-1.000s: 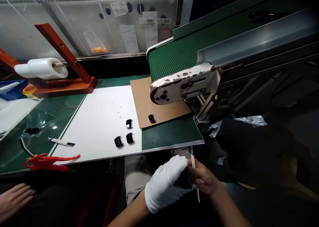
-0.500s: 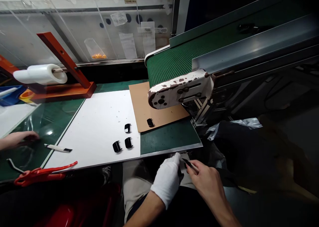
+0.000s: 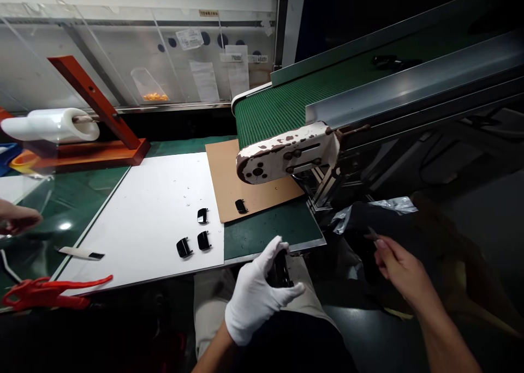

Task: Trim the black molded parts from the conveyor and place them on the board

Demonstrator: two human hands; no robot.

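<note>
My left hand, in a white glove, grips a glossy black plastic part between thumb and fingers, above my lap at the table's front edge. Well off to the right, my bare right hand is closed around a small knife; its thin blade pokes out past the fingers, and the handle is hidden in the hand. Similar black plastic parts lie on the white sheet, one of them a curved piece nearest the front. Another black part rests on the brown cardboard.
A green conveyor belt slopes over the cardboard, with dark parts farther up. At left lie a white-handled knife and a red air gun. A film roll hangs on an orange stand. Another person's hand is at far left.
My right hand has swung away to the right with the knife. My left hand has turned and spread around the black part, which now shows more. The view has shifted slightly right.
</note>
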